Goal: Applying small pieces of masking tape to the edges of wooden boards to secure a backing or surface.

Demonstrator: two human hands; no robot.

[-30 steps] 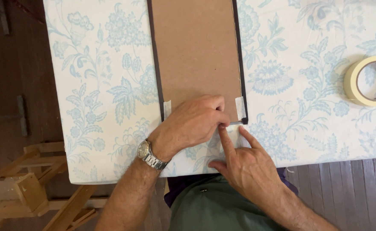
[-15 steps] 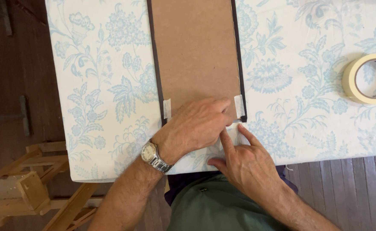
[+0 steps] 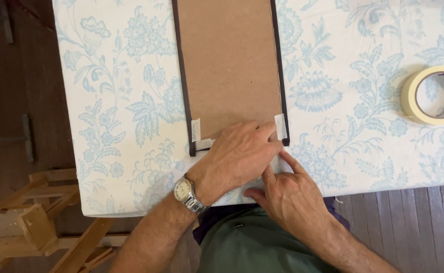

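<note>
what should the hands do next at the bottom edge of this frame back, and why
Probably press and smooth the tape down along the bottom right corner. The left hand lies flat on the brown backing board at the dark frame edge, and the right hand has a finger at that corner. Short tape strips already cross both side edges; the masking tape roll sits apart to the right.
</note>
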